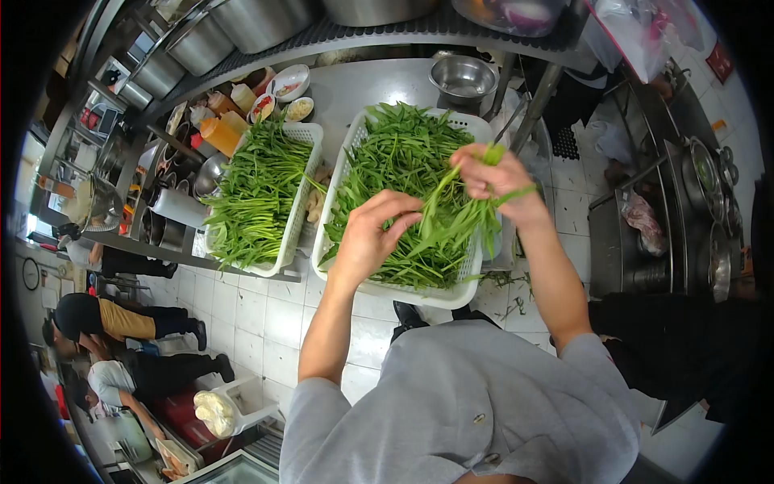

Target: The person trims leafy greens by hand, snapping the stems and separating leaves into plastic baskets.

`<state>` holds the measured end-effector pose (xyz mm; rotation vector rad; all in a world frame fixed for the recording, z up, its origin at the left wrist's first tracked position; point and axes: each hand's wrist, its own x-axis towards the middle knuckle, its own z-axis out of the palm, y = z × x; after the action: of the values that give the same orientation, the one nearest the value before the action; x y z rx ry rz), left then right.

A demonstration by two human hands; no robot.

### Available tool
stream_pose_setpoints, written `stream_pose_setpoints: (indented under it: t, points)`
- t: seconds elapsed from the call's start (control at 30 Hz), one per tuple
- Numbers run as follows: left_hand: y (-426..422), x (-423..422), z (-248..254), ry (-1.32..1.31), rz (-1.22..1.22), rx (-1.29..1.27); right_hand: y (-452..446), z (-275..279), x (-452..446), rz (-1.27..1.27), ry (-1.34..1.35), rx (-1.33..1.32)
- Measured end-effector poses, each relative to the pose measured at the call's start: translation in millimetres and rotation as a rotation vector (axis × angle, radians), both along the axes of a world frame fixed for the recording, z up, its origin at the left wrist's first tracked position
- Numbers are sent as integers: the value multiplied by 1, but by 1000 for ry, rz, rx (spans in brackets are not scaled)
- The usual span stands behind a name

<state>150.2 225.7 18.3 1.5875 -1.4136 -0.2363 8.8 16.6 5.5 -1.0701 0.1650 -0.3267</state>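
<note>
My right hand (496, 181) is closed around a few stems of leafy greens that look like water spinach (463, 218), their leaves hanging down below it. The thumb and fingertips of my left hand (375, 234) pinch together at the side of this bunch, on a thin stem. Both hands are above a white perforated basket (327, 214) heaped with the same loose greens. To its left stands a second white basket (287, 242), where cut greens (258, 194) lie with their stems roughly lined up.
Behind the baskets are a steel bowl (463, 78), small bowls of chopped ingredients (290, 82) and sauce bottles (219, 135). A shelf (387, 36) with large steel pots (262, 24) runs overhead. Other people (121, 319) work at the left. Leaf scraps (516, 306) lie on the tiled floor.
</note>
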Motion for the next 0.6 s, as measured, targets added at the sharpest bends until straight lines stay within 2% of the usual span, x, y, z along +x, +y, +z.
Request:
stream_pose_setpoints:
  t: [0.03,0.1,0.17,0.3,0.33,0.43,0.47,0.57,0.6]
  points:
    - [1,2,1,42,8,43,-10,5,-7,-16,-69,-97]
    - [1,8,-6,120,58,105,-19,31,-34,-354,-204,167]
    - [-3,22,-24,180,139,138,-40,33,-46,-397,-82,-80]
    - [-28,22,-36,-81,111,216,-52,44,-66,-511,42,-382]
    - [-38,19,-45,-4,92,263,-53,40,-76,-426,-238,-144]
    - [-58,10,-66,-325,72,462,-47,45,-74,-565,168,-505]
    - [-59,6,-74,-447,119,503,-47,42,-78,-571,90,-420]
    - [-61,13,-83,-507,127,604,-49,31,-90,-576,-160,-179]
    - [-58,16,-74,-403,125,616,-43,34,-90,-625,-190,-77]
